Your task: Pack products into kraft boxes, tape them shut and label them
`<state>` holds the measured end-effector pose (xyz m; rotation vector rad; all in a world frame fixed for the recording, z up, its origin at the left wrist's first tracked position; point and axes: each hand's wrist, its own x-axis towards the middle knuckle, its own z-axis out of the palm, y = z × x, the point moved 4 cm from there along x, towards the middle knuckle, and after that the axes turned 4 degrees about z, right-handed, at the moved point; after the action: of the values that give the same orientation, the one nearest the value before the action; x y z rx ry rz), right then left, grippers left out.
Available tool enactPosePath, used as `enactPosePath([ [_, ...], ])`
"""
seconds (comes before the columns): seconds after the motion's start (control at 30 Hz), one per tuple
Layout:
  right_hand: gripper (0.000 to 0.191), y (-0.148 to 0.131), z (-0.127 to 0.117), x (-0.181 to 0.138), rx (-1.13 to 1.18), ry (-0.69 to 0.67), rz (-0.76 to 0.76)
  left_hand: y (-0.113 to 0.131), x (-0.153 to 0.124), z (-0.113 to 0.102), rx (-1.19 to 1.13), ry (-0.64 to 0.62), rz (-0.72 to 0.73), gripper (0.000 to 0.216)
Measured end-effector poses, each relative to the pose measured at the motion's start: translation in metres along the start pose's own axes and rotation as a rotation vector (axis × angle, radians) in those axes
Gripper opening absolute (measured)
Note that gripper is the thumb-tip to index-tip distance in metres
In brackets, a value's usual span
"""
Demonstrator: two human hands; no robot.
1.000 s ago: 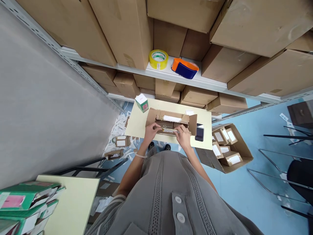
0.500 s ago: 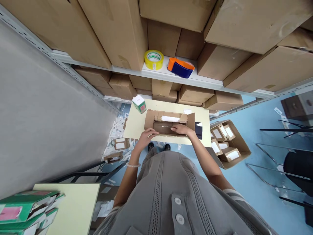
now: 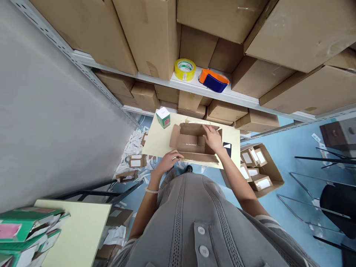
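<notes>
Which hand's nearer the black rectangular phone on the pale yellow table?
Right. The right hand is just left of the phone, at the open brown cardboard box; the left hand is farther off, at the box's near-left corner.

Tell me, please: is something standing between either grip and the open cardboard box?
Nothing visible is: the left grip is at the near flap of the open cardboard box, and the right grip is over its right part.

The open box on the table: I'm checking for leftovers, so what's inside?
Inside the open box, the brown bottom shows, with a thin pale streak. The right hand hides part of the right end.
</notes>
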<state>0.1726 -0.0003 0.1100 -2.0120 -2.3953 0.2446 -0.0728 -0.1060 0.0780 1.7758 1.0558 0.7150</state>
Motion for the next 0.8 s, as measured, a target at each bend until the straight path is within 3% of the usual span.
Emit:
enactPosePath([
  [0.1, 0.06, 0.007, -0.011, 0.02, -0.069, 0.116, 0.048, 0.006, -0.003, -0.004, 0.034, -0.129, 0.022, 0.044],
  [0.2, 0.052, 0.018, -0.013, 0.039, -0.144, 0.081, 0.08, 0.013, 0.001, -0.017, 0.054, -0.187, 0.055, 0.056],
  [0.33, 0.03, 0.03, -0.008, 0.052, -0.162, -0.003, 0.103, 0.024, 0.031, -0.041, 0.133, -0.001, 0.117, 0.046],
  [0.5, 0.038, 0.038, -0.003, 0.051, -0.151, -0.029, 0.188, 0.033, 0.102, -0.05, 0.369, 0.217, 0.141, 0.035],
  [0.57, 0.04, 0.039, -0.002, 0.049, -0.16, -0.052, 0.208, 0.029, 0.132, -0.047, 0.481, 0.191, 0.133, 0.037],
  [0.67, 0.037, 0.04, -0.001, 0.046, -0.163, -0.065, 0.211, 0.019, 0.165, -0.041, 0.617, 0.055, 0.119, 0.043],
  [0.8, 0.036, 0.042, 0.001, 0.043, -0.147, -0.062, 0.228, 0.007, 0.179, -0.045, 0.71, -0.007, 0.082, 0.025],
])
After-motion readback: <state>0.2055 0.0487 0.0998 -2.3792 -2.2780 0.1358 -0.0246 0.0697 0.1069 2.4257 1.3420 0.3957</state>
